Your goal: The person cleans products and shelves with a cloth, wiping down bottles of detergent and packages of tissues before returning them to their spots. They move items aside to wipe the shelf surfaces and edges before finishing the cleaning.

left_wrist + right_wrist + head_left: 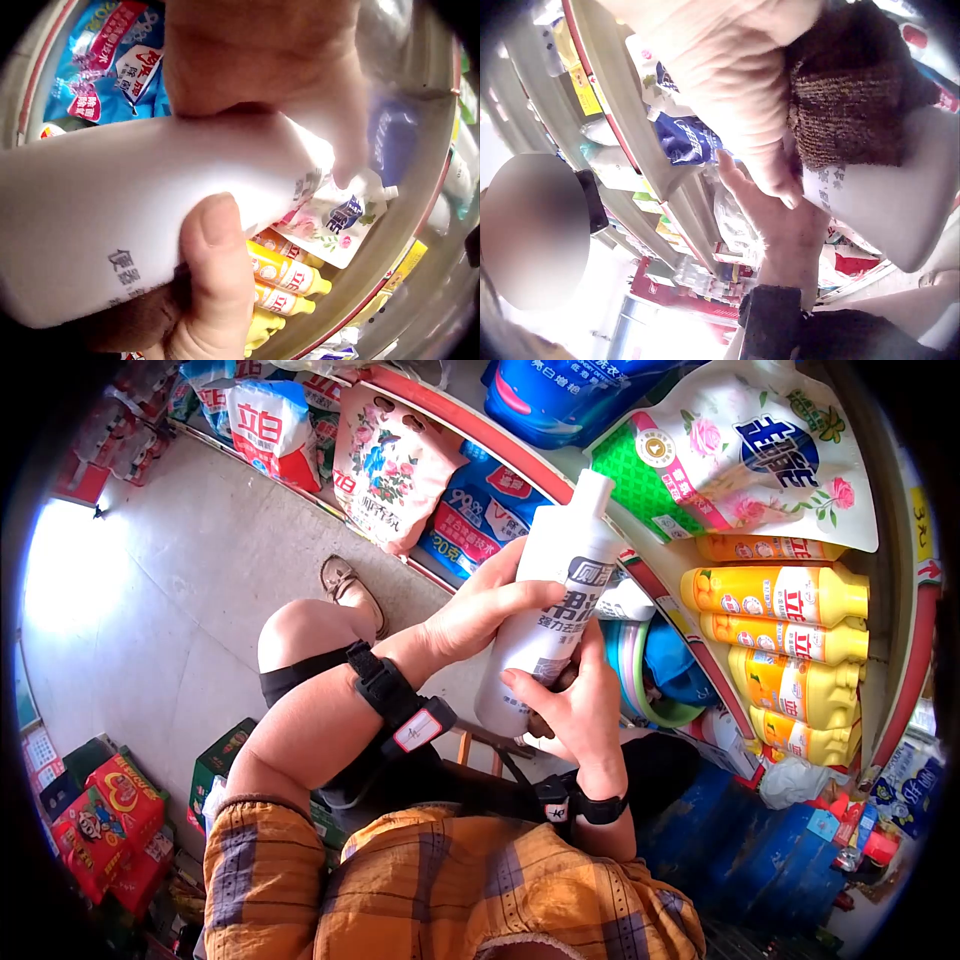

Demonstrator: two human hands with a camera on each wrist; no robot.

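Observation:
A white bottle [545, 630] with dark lettering stands tilted in front of the torso, its cap end toward the shelf. My left hand [490, 605] grips its upper part, thumb across the label. Lower down, my right hand [580, 705] holds a brown knitted cloth [847, 112] against the bottle [900, 202], with the thumb on the front. In the left wrist view the right thumb lies on the bottle [135, 202], and some dark cloth [135, 322] shows beneath. The bottle hides part of the right fingers.
A curved shelf holds yellow bottles [775, 595], a white floral pouch [740, 450] and detergent bags [390, 470]. Red boxes [110, 820] stand on the floor at lower left. A blue drum [750, 840] is at lower right. Another person [536, 225], face blurred, appears in the right wrist view.

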